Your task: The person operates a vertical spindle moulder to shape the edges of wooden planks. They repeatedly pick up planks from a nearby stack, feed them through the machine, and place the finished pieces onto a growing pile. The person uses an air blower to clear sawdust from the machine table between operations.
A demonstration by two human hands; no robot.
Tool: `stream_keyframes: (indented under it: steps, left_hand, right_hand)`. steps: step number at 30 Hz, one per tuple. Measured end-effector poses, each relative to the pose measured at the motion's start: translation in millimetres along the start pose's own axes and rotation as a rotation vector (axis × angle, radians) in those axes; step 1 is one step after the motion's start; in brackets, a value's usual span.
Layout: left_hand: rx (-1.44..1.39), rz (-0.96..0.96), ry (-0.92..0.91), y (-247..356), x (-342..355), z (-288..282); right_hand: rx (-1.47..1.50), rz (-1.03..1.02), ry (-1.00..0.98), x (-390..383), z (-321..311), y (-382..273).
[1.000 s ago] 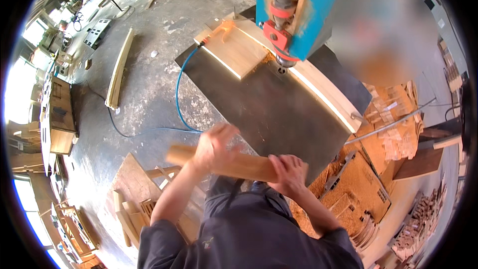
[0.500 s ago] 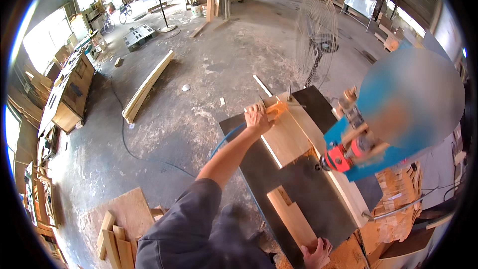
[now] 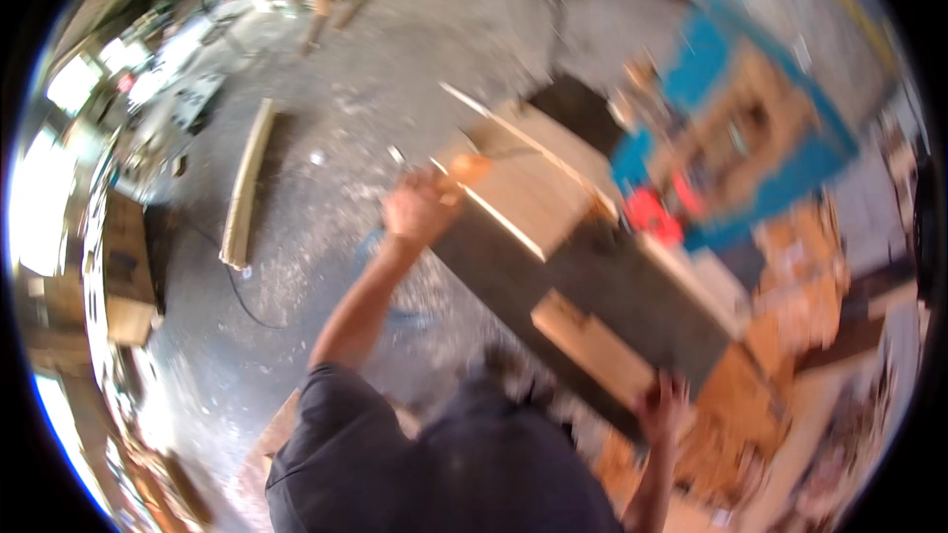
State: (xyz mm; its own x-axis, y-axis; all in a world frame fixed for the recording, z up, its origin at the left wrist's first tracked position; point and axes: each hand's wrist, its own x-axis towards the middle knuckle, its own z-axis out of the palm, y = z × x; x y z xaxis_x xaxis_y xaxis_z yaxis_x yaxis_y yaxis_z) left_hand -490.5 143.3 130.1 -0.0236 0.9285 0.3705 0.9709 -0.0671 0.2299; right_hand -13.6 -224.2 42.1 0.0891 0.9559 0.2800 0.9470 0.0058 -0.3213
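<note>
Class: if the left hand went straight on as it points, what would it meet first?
Probably the orange tool near the pale board; blur hides whether the left hand touches it.

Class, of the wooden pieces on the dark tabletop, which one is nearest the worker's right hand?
The narrow block lying apart, its end at the right hand; the wide board and the long pale rail both lie farther off.
</note>
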Motion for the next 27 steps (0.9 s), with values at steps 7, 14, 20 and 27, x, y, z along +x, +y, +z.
stream_keyframes:
  steps: [7,14,20,27]
  left_hand:
    - [0.318,0.13,-0.227,-12.3,-118.9,-65.9]
    - [0.381,0.006,-0.346,32.3,-110.8,-74.0]
    - [0.28,-0.069,-0.23,11.8,-80.4,-74.4]
    - [-0.325,-0.216,-0.176,-31.0,-23.9,12.9]
  right_hand:
    - [0.015,0.068,0.05,-2.7,-2.7,-8.2]
    - [0.022,0.082,0.068,-6.9,-5.7,-3.3]
    - [0.012,0.068,0.063,-11.0,-1.6,-0.8]
    - [0.032,0.003,0.005,-1.9,1.0,-2.0]
